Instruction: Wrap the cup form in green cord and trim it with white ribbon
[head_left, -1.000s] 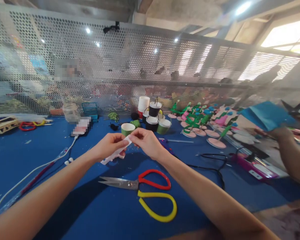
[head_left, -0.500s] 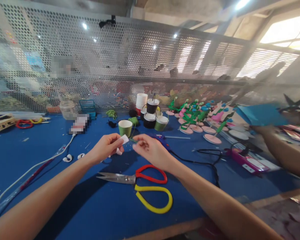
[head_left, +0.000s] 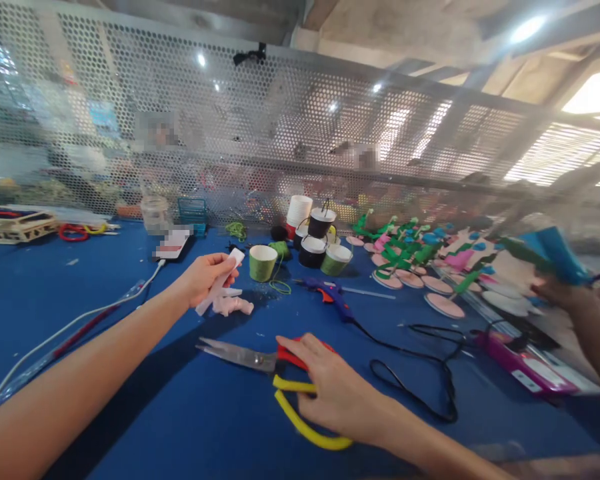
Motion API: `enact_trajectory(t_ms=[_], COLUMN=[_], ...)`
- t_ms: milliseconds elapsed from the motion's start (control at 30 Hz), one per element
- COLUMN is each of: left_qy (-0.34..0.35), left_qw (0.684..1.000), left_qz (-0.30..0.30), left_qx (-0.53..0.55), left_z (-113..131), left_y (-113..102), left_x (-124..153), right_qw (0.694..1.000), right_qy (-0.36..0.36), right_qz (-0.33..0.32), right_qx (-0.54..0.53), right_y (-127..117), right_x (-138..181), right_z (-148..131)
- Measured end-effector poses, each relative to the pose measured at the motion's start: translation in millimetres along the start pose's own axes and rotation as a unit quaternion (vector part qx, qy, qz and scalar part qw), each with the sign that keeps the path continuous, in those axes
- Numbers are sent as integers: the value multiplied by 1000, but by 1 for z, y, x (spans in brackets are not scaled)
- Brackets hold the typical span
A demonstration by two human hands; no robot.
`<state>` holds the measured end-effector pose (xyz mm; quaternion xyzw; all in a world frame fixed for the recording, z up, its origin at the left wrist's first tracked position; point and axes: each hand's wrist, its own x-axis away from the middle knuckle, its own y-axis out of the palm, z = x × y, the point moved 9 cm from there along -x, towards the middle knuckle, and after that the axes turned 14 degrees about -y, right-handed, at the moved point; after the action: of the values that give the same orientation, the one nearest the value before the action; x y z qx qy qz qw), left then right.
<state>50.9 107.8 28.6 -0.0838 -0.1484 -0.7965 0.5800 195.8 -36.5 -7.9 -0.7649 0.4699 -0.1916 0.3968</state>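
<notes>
My left hand (head_left: 203, 279) pinches a narrow white strip (head_left: 237, 256) between thumb and fingers; its tail hangs down behind the fingers. Just beyond the fingertips lie crumpled pale pink pieces (head_left: 234, 305). Nearer to me, my right hand (head_left: 337, 387) grips the handles of large scissors (head_left: 253, 360), whose red and yellow loops are partly covered by the fingers. The scissors rest on the blue table with blades pointing left. A small green paper cup (head_left: 263, 265) stands past my left hand, a loop of green cord (head_left: 280, 288) beside it.
A blue glue gun (head_left: 336, 300) lies right of centre, its black cable running to a magenta power strip (head_left: 530, 370). Cups with cord handles (head_left: 313, 252) and paper flowers on round bases (head_left: 405, 267) stand behind. At right, another person's hand (head_left: 555, 293) holds blue paper.
My right hand has left the white strip and come down towards me onto the scissors' handles. The left hand keeps the strip. The other person's hand and blue paper have moved.
</notes>
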Motion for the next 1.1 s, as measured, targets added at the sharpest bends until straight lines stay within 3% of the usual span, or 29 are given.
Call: enact_trajectory(t_ms=[100, 200, 333, 433, 600, 800, 1100], left_qy=[-2, -8, -16, -18, -13, -11, 4], left_qw=[999, 997, 997, 996, 995, 995, 997], left_qz=[18, 16, -4, -16, -25, -34, -55], left_qx=[43, 69, 82, 86, 94, 90, 61], left_z=[3, 2, 0, 0, 2, 0, 1], left_y=[-12, -14, -7, -4, -4, -2, 4], left_x=[-5, -7, -4, -2, -2, -4, 0], right_qw=[972, 912, 840, 811, 804, 812, 812], right_qy=[57, 45, -25, -42, -24, 34, 63], right_qz=[44, 12, 25, 33, 11, 72, 53], right_qx=[-222, -407, -542, -583, -594, -578, -577], right_y=[-7, -6, -13, -11, -1, 2, 5], right_x=[4, 0, -17, -27, -29, -26, -28], right_z=[10, -1, -15, -13, -6, 6, 7])
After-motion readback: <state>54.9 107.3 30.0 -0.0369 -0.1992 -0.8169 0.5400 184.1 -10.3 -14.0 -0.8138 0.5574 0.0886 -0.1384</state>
